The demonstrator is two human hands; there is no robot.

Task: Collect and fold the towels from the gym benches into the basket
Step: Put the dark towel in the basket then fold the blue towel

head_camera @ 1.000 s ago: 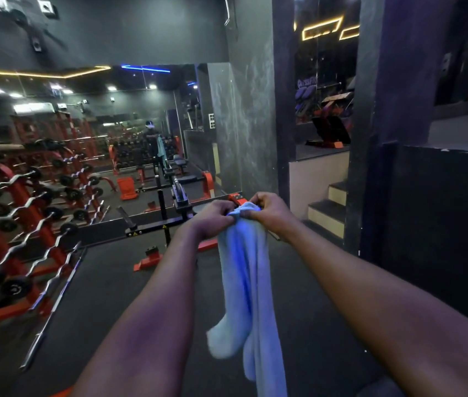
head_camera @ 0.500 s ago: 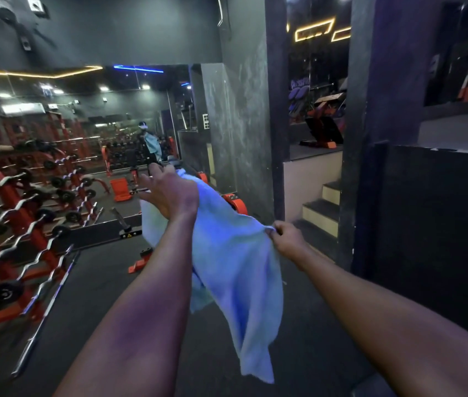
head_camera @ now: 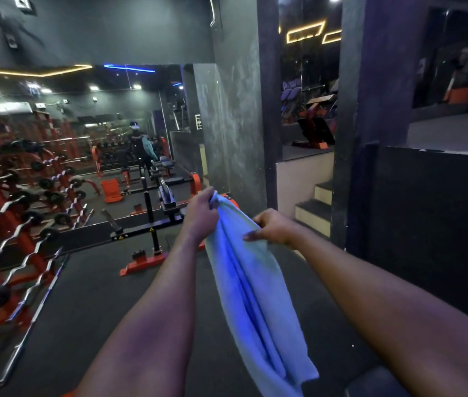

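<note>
One towel, two hands, held up in a gym.

On the left stands a rack (head_camera: 12,224) of curl bars before a mirror (head_camera: 84,144). The left hand (head_camera: 201,214) is clenched on the towel's (head_camera: 252,296) top corner; the right hand (head_camera: 274,227), slightly lower, pinches its upper edge. The one towel hangs between and below both hands, above the dark floor (head_camera: 89,296).

towel (head_camera: 255,296): lower end cut off at bottom edge | top corner hidden inside left hand (head_camera: 201,214)
</note>
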